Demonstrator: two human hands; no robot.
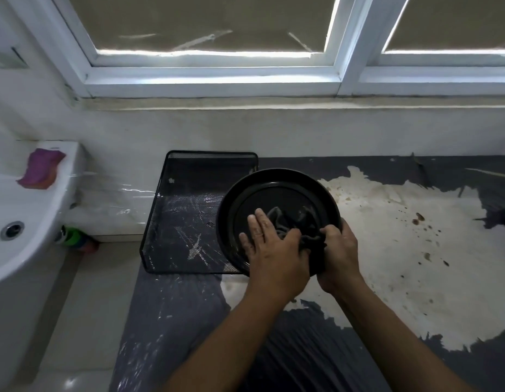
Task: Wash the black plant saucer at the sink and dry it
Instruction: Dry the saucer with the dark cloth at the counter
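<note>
head view: the black plant saucer point(276, 190) is held up and tilted toward the camera, over the counter point(387, 264) and overlapping the right edge of the black mesh tray point(183, 216), well apart from the sink point(19, 222) at far left. the left hand point(274, 250) lies flat inside it, fingers straight and slightly spread, pressing a dark cloth point(291, 222) against the base. the right hand point(341, 250) curls round the near right rim, thumb on top. this looks like the drying step. the main risk is a slip: only one hand carries the saucer, and a hard wipe could twist a damp rim out of that grip onto the tray's wire edge. the cloth is bunched, so the groove by the rim may stay wet. there is open counter to the right, but the wall behind and the tray's raised sides close in at left.
</note>
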